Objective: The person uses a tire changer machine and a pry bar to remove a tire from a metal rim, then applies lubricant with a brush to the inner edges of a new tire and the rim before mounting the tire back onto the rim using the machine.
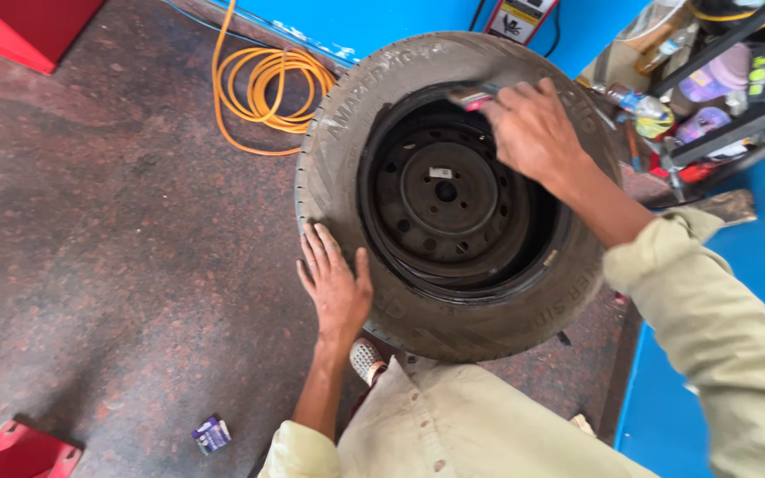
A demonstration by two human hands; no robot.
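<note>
One tyre (pixel 453 327) on one black steel wheel (pixel 449 199) lies flat on the speckled floor (pixel 135 221), directly under both hands. One left hand (pixel 336 283) rests palm down on the near-left sidewall, fingers (pixel 316 252) spread and flat, gripping nothing; the fingertips point away from the person, toward the tread edge. One right hand (pixel 533 128) is over the far side of the wheel, fingers curled tight around one small brush-like tool (pixel 473 96) with a red and grey end, whose tip projects to the left of the knuckles and sits at the line where tyre bead meets rim. Whether the tip touches the rubber cannot be determined.

Wheel centre shows one hub bore, a ring of bolt holes and one small white sticker (pixel 440 173), all between the two hands.

Beyond the left fingertips: one coiled orange hose (pixel 267 88). Beyond the right knuckles: one dark shelf rack (pixel 737 106) holding several bottles and containers, count not readable. Behind the left wrist: one small purple packet (pixel 212 434) on the floor. Two red objects occupy the left corners, one far (pixel 33 26) and one near (pixel 24 451).
</note>
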